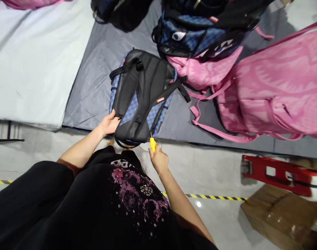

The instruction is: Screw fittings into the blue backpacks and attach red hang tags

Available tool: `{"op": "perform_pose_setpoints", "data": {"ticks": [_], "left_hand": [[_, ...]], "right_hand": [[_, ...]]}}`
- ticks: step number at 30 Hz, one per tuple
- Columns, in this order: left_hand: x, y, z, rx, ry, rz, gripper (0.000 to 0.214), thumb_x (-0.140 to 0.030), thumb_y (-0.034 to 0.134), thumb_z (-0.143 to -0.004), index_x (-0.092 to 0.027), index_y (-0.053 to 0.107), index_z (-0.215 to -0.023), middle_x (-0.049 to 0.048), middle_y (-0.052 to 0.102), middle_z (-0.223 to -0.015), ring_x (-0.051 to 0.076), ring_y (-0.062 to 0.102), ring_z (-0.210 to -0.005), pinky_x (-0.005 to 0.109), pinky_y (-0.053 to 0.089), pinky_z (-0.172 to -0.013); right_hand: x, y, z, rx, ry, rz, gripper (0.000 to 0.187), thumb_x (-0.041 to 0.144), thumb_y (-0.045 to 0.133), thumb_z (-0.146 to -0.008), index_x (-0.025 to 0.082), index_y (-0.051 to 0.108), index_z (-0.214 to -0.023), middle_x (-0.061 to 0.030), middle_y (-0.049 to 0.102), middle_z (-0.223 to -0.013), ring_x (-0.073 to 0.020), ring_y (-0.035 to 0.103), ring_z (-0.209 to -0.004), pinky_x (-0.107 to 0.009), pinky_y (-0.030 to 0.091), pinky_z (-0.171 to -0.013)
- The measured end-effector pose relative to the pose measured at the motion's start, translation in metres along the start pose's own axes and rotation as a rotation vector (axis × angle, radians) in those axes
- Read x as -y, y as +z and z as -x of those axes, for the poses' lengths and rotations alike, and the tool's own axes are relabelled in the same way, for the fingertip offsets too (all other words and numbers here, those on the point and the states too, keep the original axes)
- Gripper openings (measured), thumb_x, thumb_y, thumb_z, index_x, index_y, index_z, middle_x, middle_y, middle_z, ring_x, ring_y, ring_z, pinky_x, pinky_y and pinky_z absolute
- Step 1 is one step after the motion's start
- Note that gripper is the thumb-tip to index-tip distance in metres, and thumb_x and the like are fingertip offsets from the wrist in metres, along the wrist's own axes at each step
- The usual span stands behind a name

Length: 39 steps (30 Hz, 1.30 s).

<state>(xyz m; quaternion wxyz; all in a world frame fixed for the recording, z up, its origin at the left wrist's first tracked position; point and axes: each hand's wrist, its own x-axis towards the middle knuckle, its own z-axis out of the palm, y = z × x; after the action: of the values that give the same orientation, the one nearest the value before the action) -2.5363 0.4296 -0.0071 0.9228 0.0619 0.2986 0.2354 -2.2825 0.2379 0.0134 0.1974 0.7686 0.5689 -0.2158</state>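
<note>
A blue-and-black checkered backpack (145, 93) lies on the grey-covered table with its straps and padded back facing up. My left hand (110, 124) grips its lower left edge, thumb up, with some fingers hidden by the bag. Close to the bag's lower right corner, my right hand (159, 158) is closed around a small yellow tool (152, 144) with a thin, needle-like tip. That tip points at the bag; whether it touches the fabric I cannot tell. A faint clear loop shows beside the tool.
Pink backpacks (278, 86) lie to the right, their straps trailing over the grey cover (82, 100). More dark and blue bags (200, 31) are at the back. White cloth (30, 69) covers the left. A red folding cart (275, 173) and a cardboard box (283, 211) stand at lower right.
</note>
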Motion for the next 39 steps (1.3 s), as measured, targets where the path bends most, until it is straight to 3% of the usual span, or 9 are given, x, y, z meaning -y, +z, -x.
{"op": "perform_pose_setpoints", "data": {"ticks": [3,7,11,18,22,25,29,34,39], "left_hand": [[-0.001,-0.006,0.001,0.040,-0.034,0.057,0.078,-0.064,0.028,-0.096,-0.004,0.044,-0.142,0.0220,0.069,-0.121,0.033,0.061,-0.123,0.053,0.038,-0.113],[0.002,-0.005,0.008,0.153,0.014,0.044,0.084,-0.069,0.046,-0.089,-0.006,0.043,-0.144,0.0232,0.065,-0.128,0.037,0.056,-0.129,0.058,0.035,-0.114],[0.012,0.003,0.007,0.195,0.095,0.004,0.090,-0.069,0.060,-0.081,-0.007,0.043,-0.144,0.0228,0.064,-0.131,0.036,0.055,-0.131,0.055,0.035,-0.115],[0.018,0.003,-0.006,0.262,0.120,-0.044,0.099,-0.077,0.065,-0.071,-0.006,0.048,-0.139,0.0226,0.064,-0.130,0.037,0.053,-0.132,0.052,0.039,-0.114],[0.017,0.008,-0.010,0.265,0.141,-0.065,0.098,-0.081,0.059,-0.073,-0.007,0.049,-0.138,0.0215,0.064,-0.130,0.036,0.053,-0.133,0.051,0.040,-0.114],[0.017,0.012,-0.011,0.236,0.150,-0.058,0.095,-0.081,0.052,-0.077,-0.009,0.049,-0.139,0.0202,0.064,-0.130,0.034,0.053,-0.133,0.051,0.039,-0.114],[0.018,0.012,-0.012,0.234,0.132,-0.052,0.092,-0.081,0.045,-0.081,-0.010,0.050,-0.138,0.0186,0.065,-0.130,0.033,0.054,-0.133,0.051,0.040,-0.114],[0.016,0.021,-0.014,0.209,0.144,-0.082,0.087,-0.080,0.038,-0.085,-0.012,0.051,-0.138,0.0166,0.066,-0.128,0.032,0.055,-0.131,0.050,0.040,-0.113],[0.010,0.033,-0.018,0.166,0.165,-0.270,0.088,-0.084,0.038,-0.081,-0.013,0.058,-0.128,0.0154,0.069,-0.122,0.033,0.057,-0.128,0.051,0.044,-0.110]], "right_hand": [[0.005,0.006,-0.001,-0.001,0.050,-0.015,0.044,0.047,0.032,-0.104,0.012,0.041,-0.130,-0.0130,0.071,-0.100,-0.0223,0.070,-0.082,-0.028,0.037,-0.062],[0.009,0.007,-0.003,-0.007,0.092,-0.040,0.043,0.047,0.031,-0.105,0.014,0.043,-0.129,-0.0111,0.072,-0.097,-0.0201,0.069,-0.079,-0.026,0.034,-0.060],[0.007,0.001,-0.003,-0.010,0.128,-0.065,0.040,0.046,0.034,-0.104,0.014,0.047,-0.125,-0.0098,0.072,-0.093,-0.0195,0.069,-0.078,-0.026,0.034,-0.060],[0.002,-0.018,0.001,0.001,0.192,-0.150,0.041,0.045,0.030,-0.105,0.016,0.048,-0.128,-0.0104,0.072,-0.092,-0.0205,0.068,-0.080,-0.027,0.036,-0.065],[-0.003,-0.025,0.018,-0.002,0.218,-0.230,0.040,0.043,0.028,-0.105,0.017,0.052,-0.124,-0.0107,0.072,-0.094,-0.0216,0.068,-0.082,-0.027,0.036,-0.066],[-0.002,-0.017,0.061,-0.002,0.229,-0.326,0.042,0.042,0.025,-0.105,0.018,0.051,-0.127,-0.0087,0.072,-0.089,-0.0209,0.068,-0.079,-0.027,0.037,-0.065],[0.018,0.000,0.111,0.085,0.237,-0.504,0.044,0.044,0.023,-0.104,0.018,0.055,-0.120,-0.0071,0.070,-0.081,-0.0216,0.067,-0.073,-0.027,0.037,-0.062],[0.044,-0.001,0.106,0.121,0.206,-0.505,0.039,0.042,0.028,-0.103,0.018,0.054,-0.121,-0.0081,0.071,-0.085,-0.0227,0.068,-0.079,-0.028,0.036,-0.064],[0.050,0.001,0.090,0.167,0.194,-0.487,0.039,0.043,0.028,-0.104,0.019,0.054,-0.119,-0.0095,0.071,-0.093,-0.0228,0.069,-0.085,-0.028,0.038,-0.067]]}}
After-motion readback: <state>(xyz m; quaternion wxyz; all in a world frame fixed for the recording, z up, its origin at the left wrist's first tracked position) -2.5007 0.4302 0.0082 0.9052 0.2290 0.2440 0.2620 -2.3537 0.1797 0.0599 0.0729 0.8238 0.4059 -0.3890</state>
